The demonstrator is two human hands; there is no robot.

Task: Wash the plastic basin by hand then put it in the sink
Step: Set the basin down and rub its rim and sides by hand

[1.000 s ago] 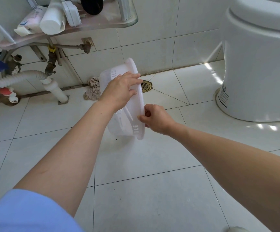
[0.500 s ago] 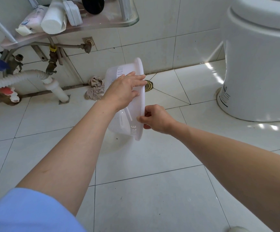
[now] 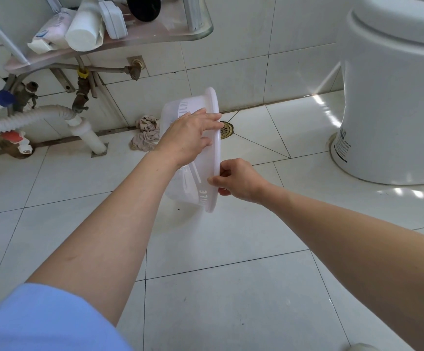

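I see the white tiled floor (image 3: 206, 287) filling most of the frame, with the toilet (image 3: 393, 97) standing at the right edge. At the upper left a glass shelf (image 3: 170, 34) carries lying bottles and packets, and under it a corrugated drain hose (image 3: 28, 117) runs to the floor beside the pipes. In the middle of the frame the plastic basin (image 3: 206, 153) hangs in the air above the tiles, tipped on its side so the rim faces right and the bottom faces left. My left hand (image 3: 188, 138) lies flat on the outside of the basin, fingers spread and stretched toward the rim, not closed around anything. My right hand (image 3: 238, 179) pinches the rim low on the right side, thumb and fingers clamped on its edge. A crumpled rag (image 3: 146, 134) sits on the floor against the wall just left of the basin, and a brass floor drain (image 3: 227, 129) shows just right of it.
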